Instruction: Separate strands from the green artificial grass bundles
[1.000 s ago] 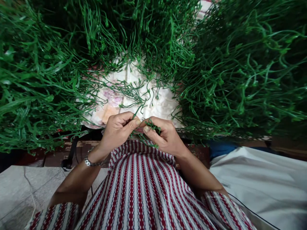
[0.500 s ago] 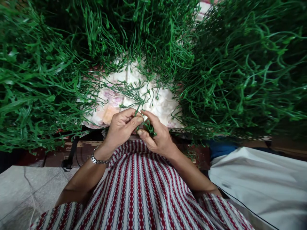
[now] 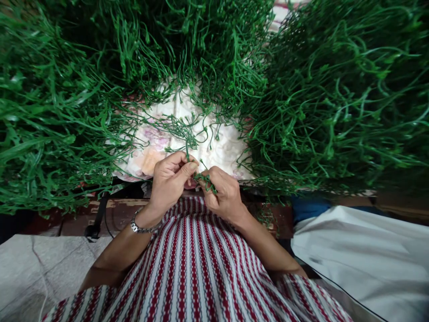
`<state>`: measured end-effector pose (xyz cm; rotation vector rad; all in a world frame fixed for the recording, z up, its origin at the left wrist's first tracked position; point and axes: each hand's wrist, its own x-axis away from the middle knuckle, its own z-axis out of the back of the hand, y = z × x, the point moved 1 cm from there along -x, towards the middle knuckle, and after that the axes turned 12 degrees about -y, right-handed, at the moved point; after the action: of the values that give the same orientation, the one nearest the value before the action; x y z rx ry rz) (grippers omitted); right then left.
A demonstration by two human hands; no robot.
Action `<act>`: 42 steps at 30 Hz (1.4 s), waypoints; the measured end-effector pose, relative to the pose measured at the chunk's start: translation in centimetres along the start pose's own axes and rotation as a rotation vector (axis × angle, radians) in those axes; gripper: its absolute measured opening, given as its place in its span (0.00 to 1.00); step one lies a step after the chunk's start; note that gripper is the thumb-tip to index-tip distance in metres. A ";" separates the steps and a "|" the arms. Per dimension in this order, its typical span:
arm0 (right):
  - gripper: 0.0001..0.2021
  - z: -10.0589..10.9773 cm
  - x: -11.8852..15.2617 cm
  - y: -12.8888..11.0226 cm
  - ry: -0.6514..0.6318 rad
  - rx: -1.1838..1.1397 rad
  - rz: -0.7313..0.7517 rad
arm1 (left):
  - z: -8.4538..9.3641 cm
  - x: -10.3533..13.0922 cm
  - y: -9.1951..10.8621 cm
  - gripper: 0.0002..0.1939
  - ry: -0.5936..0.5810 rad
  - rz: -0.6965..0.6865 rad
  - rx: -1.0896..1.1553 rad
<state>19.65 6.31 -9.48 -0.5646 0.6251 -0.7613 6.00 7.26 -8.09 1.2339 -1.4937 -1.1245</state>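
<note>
Between its thumb and fingers my left hand point(image 3: 172, 179) pinches a thin green plastic-looking stem point(image 3: 187, 150), whose fine branches spread away from me over the cloth. My right hand point(image 3: 223, 190) is close beside it with fingers curled in. A small curly tuft of green sprigs point(image 3: 207, 181) pokes out between the right thumb and index finger. The two hands' fingertips nearly meet above my lap; exactly where they touch is hidden.
Large heaps of similar green sprigs lie at the left point(image 3: 50, 120), at the back point(image 3: 201, 40) and at the right point(image 3: 335, 112). They surround a pale floral cloth point(image 3: 224, 147). A white cloth point(image 3: 362, 250) drapes at the lower right, with a dark cord along it.
My right hand's fingers, spread with the index extended half a second ago, have curled closed around the green tuft. My left hand keeps its pinch on the stem, almost unmoved.
</note>
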 end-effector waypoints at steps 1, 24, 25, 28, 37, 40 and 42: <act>0.05 0.1 -0.1 -0.1 -0.007 -0.032 -0.005 | 0.0 0.0 0.1 0.08 -0.014 0.006 0.015; 0.06 1.9 -0.4 0.1 -0.348 0.052 -0.031 | 1.7 1.2 1.5 0.04 -0.394 0.184 -0.566; 0.06 2.0 -0.4 0.0 -0.359 0.027 -0.032 | 1.7 1.2 1.6 0.04 -0.396 0.169 -0.601; 0.06 2.2 -0.3 -0.1 -0.399 -0.068 -0.002 | 1.6 1.4 2.0 0.05 -0.454 0.097 -0.725; 0.06 3.3 -0.6 -0.4 -0.595 -0.129 0.160 | 1.7 2.3 3.3 0.08 -0.729 -0.026 -0.973; 0.07 3.3 -0.7 -0.4 -0.526 -0.189 0.097 | 1.7 2.2 3.1 0.06 -0.646 -0.008 -0.954; 0.07 3.1 -0.7 -0.4 -0.500 -0.218 0.091 | 1.7 2.1 2.8 0.05 -0.624 -0.042 -0.963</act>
<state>21.23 7.41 -6.88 -0.8858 0.2667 -0.4411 3.47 5.69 -5.54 0.2426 -1.0520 -2.0382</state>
